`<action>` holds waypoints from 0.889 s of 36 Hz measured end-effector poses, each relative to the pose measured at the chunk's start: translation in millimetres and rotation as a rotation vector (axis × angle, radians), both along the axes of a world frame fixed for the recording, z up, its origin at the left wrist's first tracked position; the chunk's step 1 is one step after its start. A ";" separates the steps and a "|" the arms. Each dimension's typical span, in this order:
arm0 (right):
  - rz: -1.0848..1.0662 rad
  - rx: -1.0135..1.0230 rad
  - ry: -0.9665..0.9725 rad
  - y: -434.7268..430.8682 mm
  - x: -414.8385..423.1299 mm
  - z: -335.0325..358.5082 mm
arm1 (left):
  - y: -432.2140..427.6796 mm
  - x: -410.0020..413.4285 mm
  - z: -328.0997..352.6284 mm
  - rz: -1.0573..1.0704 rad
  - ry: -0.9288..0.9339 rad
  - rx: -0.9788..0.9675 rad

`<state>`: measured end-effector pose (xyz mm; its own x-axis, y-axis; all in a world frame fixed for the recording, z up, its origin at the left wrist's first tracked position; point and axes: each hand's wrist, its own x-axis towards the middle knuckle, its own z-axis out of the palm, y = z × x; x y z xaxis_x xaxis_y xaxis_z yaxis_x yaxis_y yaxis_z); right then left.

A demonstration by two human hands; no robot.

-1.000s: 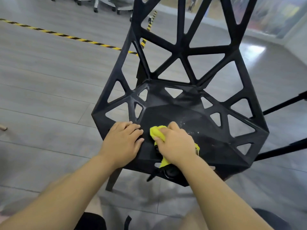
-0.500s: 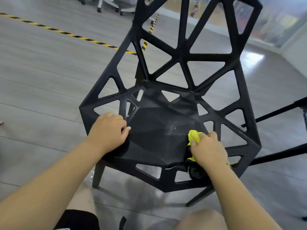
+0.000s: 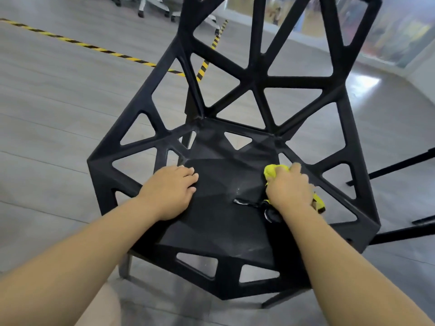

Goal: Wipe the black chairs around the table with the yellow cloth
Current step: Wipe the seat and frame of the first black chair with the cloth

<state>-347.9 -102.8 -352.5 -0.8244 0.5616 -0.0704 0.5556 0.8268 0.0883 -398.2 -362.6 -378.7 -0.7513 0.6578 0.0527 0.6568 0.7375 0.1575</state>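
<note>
A grey plank floor (image 3: 47, 118) fills a wide room, crossed by a line of yellow-and-black tape (image 3: 94, 47) that meets a second strip behind the chair. A bright patch of glare (image 3: 363, 82) lies on the floor towards the far right. The far wall (image 3: 400, 31) carries a blurred, colourful picture. The wheeled feet of pale office chairs (image 3: 150, 5) show at the top edge.

A black chair (image 3: 256, 82) stands in the middle of the floor, its seat and high back cut through with triangular openings. The person leans over it from the front.

The left hand (image 3: 171, 189) rests palm down on the left part of the seat, fingers loosely spread and holding nothing. The right hand (image 3: 289, 189) grips the bunched yellow cloth (image 3: 273, 171), pressing it onto the seat near the right edge. Yellow shows beyond the fingers and again behind the wrist. A dark strip with a pale edge (image 3: 244, 203) lies on the seat just beside that wrist; what it is cannot be told.

Thin black bars (image 3: 400, 163) reach in from the right edge of the view, close to the chair's right side. A bare knee (image 3: 101, 307) shows at the bottom, under the left forearm. Both forearms cross the seat's front edge and hide part of it.
</note>
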 end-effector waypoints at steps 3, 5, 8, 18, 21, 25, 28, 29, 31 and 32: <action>0.089 -0.057 0.006 -33.1 -10.0 -3.8 | 3.3 -3.2 -3.2 0.030 -0.037 0.051; 0.278 -0.087 0.009 -59.6 -8.4 -4.7 | 3.6 -4.5 -6.4 0.036 -0.008 0.085; 0.527 -0.168 0.015 -78.6 -0.3 -5.3 | 2.4 -5.8 -8.3 0.028 -0.002 0.100; 0.038 -0.019 0.077 16.2 -41.1 -12.7 | 6.3 -9.1 -9.3 0.041 -0.006 0.138; 0.010 -0.021 0.100 -8.2 -55.8 -15.7 | 8.2 -10.0 -9.2 0.056 0.035 0.167; 0.399 -0.070 0.050 -60.7 -50.2 -16.7 | 7.9 -10.5 -10.0 0.047 0.068 0.186; 0.685 -0.193 0.042 -64.0 -36.9 -15.6 | 8.1 -10.2 -8.9 0.037 0.077 0.194; 0.715 -0.229 0.033 -52.7 -36.7 -14.9 | 8.1 -10.0 -8.7 0.028 0.085 0.195; 0.683 -0.208 0.021 -19.7 -41.8 -15.7 | 7.3 -9.8 -8.5 0.019 0.089 0.199; 0.619 -0.157 0.023 -0.2 -45.9 -15.4 | 7.2 -9.6 -8.4 0.022 0.085 0.207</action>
